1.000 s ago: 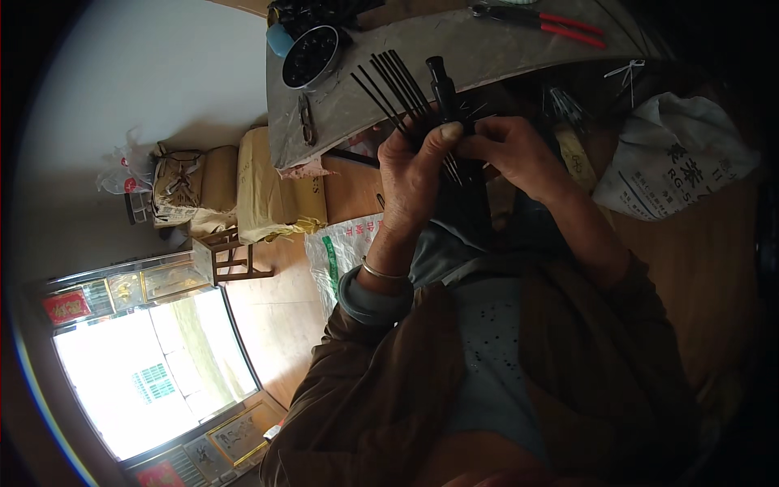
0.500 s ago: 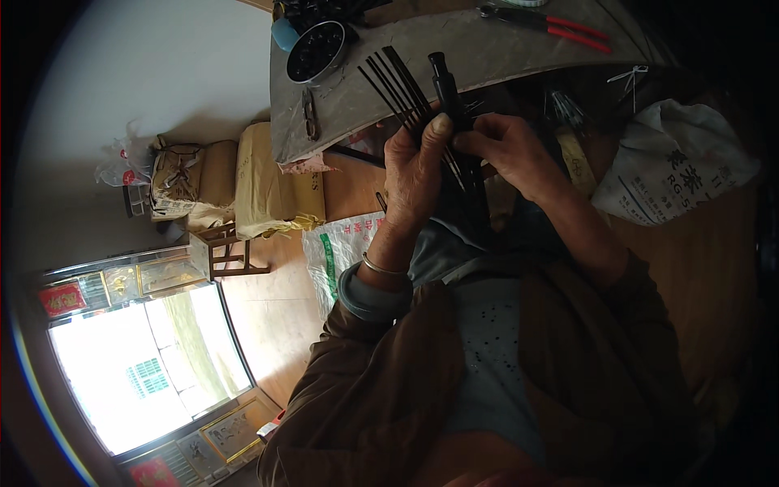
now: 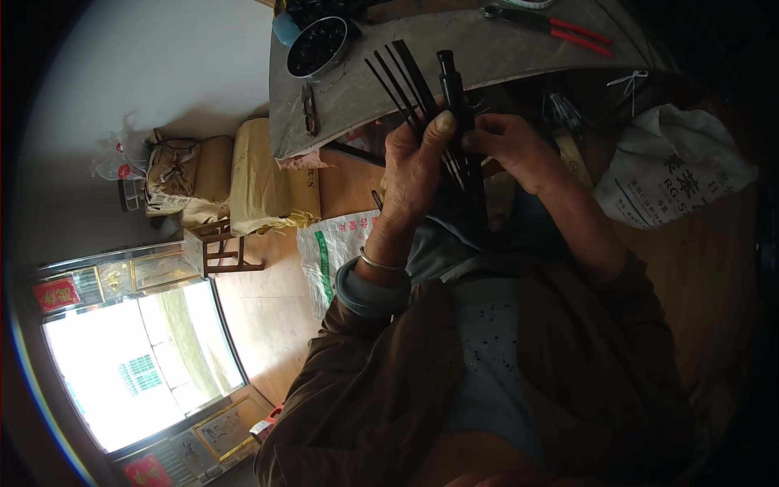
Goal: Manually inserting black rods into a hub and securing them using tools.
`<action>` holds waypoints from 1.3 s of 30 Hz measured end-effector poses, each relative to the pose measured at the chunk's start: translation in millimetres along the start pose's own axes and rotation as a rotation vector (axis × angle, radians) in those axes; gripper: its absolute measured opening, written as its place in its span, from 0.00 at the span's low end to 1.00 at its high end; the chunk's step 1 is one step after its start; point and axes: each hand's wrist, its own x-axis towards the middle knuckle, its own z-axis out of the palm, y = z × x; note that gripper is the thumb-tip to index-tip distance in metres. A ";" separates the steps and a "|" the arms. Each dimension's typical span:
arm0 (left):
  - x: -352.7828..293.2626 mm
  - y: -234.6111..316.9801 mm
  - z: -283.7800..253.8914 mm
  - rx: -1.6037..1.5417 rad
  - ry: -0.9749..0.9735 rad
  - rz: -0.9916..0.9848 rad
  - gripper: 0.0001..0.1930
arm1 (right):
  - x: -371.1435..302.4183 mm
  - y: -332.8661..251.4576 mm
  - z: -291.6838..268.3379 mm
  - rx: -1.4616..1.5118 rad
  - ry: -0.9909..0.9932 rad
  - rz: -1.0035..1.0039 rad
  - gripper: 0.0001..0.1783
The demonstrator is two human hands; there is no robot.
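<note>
Clearly, the left hand (image 3: 418, 150) has its thumb and fingers wrapped round a fan of thin black rods (image 3: 415, 75) and a thicker black shaft (image 3: 452, 85) with a stepped head. All of these are held just off the worktop's near edge, their upper ends pointing over it. Beside the shaft, the right hand (image 3: 511, 150) brings its fingertips together — whether they pinch anything cannot be told.

On the worktop (image 3: 495, 57), near its left edge, stands a bowl (image 3: 331, 65) of black pieces; a small dark hand tool (image 3: 309, 109) lies between it and the near left corner. Red-handled pliers (image 3: 580, 30) lie toward the right end. Below the worktop's right end slumps a white sack (image 3: 673, 162) — printed, its lower part on the wooden floor (image 3: 264, 316).
</note>
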 end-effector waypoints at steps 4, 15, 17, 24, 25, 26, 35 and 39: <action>0.6 -0.3 -2.2 0.008 0.022 -0.021 0.16 | 3.5 -0.2 2.5 -0.013 0.026 -0.018 0.16; 2.5 10.3 -0.4 -0.018 0.017 -0.025 0.16 | 3.0 -10.4 10.8 0.028 -0.008 -0.005 0.17; 3.1 9.7 0.3 -0.030 -0.001 -0.045 0.16 | 4.3 -4.1 10.4 0.059 -0.021 0.013 0.18; 6.1 10.7 -2.7 -0.105 0.051 -0.004 0.17 | -4.6 -6.2 12.0 -0.149 0.054 -0.053 0.13; 5.1 7.4 -5.4 -0.121 0.042 -0.007 0.16 | -6.9 -8.4 11.4 -0.057 0.039 -0.040 0.13; 4.4 5.2 -7.5 -0.138 0.033 -0.010 0.16 | -5.2 -9.2 10.1 -0.061 0.038 -0.041 0.13; -1.8 10.8 -6.5 -0.180 -0.006 -0.086 0.15 | 1.7 -8.3 7.0 0.050 -0.064 0.013 0.25; -2.5 5.5 -2.0 -0.013 0.134 0.026 0.15 | 1.6 -10.3 9.4 0.043 -0.024 -0.032 0.25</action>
